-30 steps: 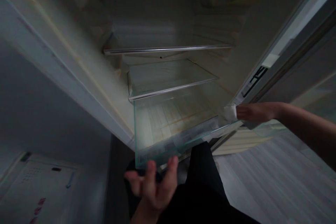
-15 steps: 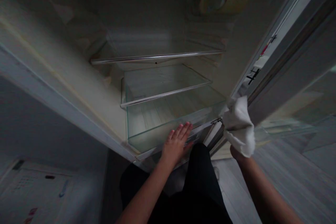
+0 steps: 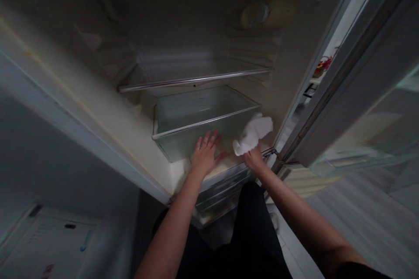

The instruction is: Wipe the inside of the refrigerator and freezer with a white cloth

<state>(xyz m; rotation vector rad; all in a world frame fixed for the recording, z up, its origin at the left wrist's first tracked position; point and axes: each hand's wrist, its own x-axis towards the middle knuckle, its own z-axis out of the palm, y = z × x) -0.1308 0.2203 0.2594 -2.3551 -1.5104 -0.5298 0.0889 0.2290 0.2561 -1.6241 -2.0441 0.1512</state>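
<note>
My left hand (image 3: pixel 204 152) has its fingers spread against the front of a clear drawer (image 3: pixel 186 144) low inside an open fridge. My right hand (image 3: pixel 253 158) is closed on a crumpled white cloth (image 3: pixel 255 133), held by the drawer's right front corner. Whether the cloth touches the drawer or the fridge wall I cannot tell. A metal-edged rim runs along the top front of the drawer.
Above the drawer is a glass shelf (image 3: pixel 196 79) with a metal front edge. A yellowish bottle (image 3: pixel 270 12) lies higher up at the right. The open fridge door (image 3: pixel 353 87) stands at the right. Below, a lower drawer (image 3: pixel 222 192) sits close to my knees.
The clear drawer has gone further into the fridge, with my left hand following its front. My right hand has brought the cloth leftward from beside the door into the fridge.
</note>
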